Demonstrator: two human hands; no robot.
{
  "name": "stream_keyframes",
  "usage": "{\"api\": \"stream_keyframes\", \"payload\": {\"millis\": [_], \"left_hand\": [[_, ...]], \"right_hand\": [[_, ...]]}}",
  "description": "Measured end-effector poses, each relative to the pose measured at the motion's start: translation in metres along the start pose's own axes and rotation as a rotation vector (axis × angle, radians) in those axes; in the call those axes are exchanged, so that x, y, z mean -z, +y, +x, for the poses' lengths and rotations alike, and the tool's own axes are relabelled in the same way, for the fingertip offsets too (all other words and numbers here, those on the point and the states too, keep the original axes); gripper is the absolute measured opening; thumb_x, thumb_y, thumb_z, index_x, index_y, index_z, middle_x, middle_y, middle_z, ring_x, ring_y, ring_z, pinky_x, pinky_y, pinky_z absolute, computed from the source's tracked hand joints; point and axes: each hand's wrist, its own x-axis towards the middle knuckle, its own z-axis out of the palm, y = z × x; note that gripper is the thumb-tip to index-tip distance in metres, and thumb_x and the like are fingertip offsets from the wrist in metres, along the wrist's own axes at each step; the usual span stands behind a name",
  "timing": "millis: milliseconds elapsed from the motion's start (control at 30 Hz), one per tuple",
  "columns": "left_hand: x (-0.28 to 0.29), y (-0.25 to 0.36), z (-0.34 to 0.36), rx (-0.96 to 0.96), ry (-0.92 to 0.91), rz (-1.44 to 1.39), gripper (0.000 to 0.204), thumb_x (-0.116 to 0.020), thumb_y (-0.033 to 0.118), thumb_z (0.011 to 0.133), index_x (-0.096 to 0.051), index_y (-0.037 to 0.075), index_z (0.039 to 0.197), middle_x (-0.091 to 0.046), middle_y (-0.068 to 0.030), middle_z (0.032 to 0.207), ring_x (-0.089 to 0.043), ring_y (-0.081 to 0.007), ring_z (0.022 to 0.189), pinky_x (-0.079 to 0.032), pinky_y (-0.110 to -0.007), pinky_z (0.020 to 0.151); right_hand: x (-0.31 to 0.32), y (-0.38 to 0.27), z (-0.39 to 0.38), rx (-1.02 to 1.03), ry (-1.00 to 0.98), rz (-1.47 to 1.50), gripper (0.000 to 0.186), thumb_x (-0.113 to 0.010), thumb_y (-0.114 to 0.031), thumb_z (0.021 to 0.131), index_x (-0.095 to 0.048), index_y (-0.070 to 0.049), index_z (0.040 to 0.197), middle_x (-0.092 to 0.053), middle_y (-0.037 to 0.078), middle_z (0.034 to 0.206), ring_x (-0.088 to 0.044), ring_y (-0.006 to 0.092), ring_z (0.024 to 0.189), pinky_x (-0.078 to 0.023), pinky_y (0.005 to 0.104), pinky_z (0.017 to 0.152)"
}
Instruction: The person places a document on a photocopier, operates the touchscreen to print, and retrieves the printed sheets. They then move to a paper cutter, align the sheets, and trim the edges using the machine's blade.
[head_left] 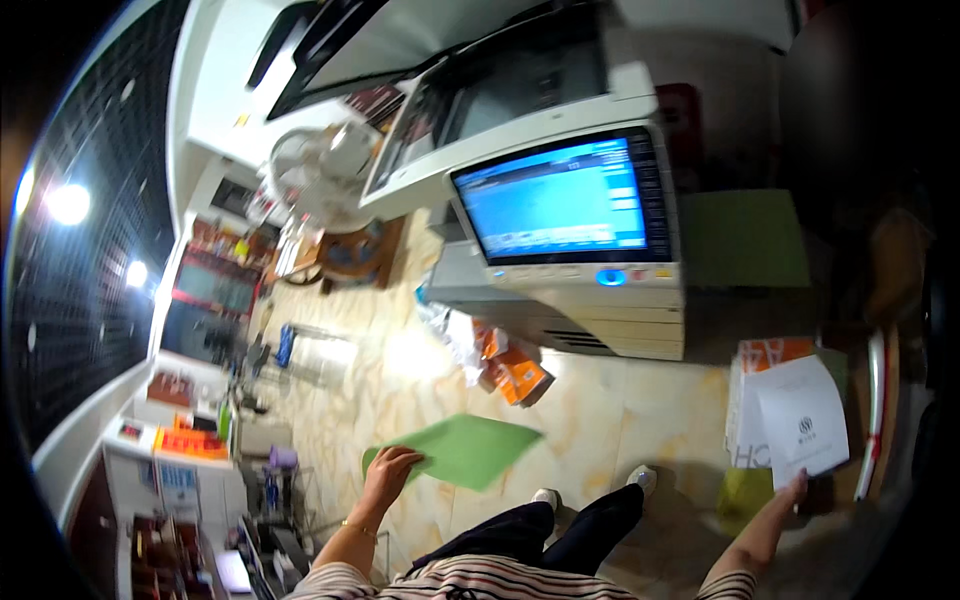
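My left hand point(390, 463) grips the edge of a green sheet point(470, 450), held out over the floor at lower middle. At the far right, my right hand point(792, 488) is closed on the lower edge of a white printed paper point(803, 410), which lies over a stack of packs and papers point(750, 362) with orange and white wrapping. Above and between my hands stands a large copier point(590, 320) with a lit touchscreen point(550, 195) and its lid raised over the scanner glass point(520, 90).
Orange and white paper packs point(515, 370) lie on the marble-pattern floor point(640, 410) beside the copier. Behind them stands a wooden chair point(365, 255) near bagged items point(320, 170). Cluttered desks point(190, 470) line the left side. A long white rail point(872, 415) stands at far right.
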Motion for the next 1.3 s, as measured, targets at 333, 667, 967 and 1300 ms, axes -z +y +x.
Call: {"api": "stream_keyframes", "payload": {"millis": [333,667,967,1300], "left_hand": [[0.052,-0.063,-0.084,0.363,0.357,0.313,0.024,-0.069,0.003,0.062,-0.076,0.021,0.076,-0.058,-0.0122,0.118,-0.047,-0.0379,0.119,-0.045,-0.042,0.096],[-0.003,-0.255,-0.293,0.792,0.410,-0.633,0.040,-0.064,0.000,0.081,-0.063,0.005,0.121,-0.064,-0.0137,0.113,-0.063,-0.0239,0.105,-0.048,-0.030,0.093],[0.027,-0.448,-0.451,0.996,0.070,-0.796,0.081,-0.062,0.018,0.078,-0.023,0.000,0.147,-0.026,-0.0280,0.149,-0.015,-0.0377,0.144,-0.024,-0.039,0.114],[0.038,-0.660,-0.529,1.407,0.395,-0.080,0.061,-0.059,0.001,0.082,-0.044,0.021,0.138,-0.064,-0.0165,0.110,-0.060,-0.0413,0.100,-0.048,-0.050,0.083]], "right_hand": [[0.030,-0.056,-0.100,0.574,0.438,-0.978,0.036,-0.057,-0.030,0.081,-0.071,-0.009,0.107,-0.069,0.014,0.107,-0.065,0.0333,0.096,-0.053,0.0416,0.083],[0.010,-0.031,-0.415,1.508,-0.012,-1.121,0.027,-0.052,0.000,0.078,-0.068,0.001,0.099,-0.066,0.023,0.099,-0.064,0.0363,0.092,-0.051,0.0428,0.081],[-0.100,0.128,-0.684,1.659,-0.585,-2.012,0.021,-0.049,0.000,0.084,-0.068,-0.004,0.092,-0.066,0.020,0.103,-0.064,0.0390,0.093,-0.052,0.0468,0.077],[-0.371,0.376,-0.965,2.054,-0.939,-2.147,0.016,-0.052,-0.010,0.087,-0.066,-0.006,0.092,-0.067,0.018,0.100,-0.066,0.0363,0.095,-0.052,0.0471,0.079]]}}
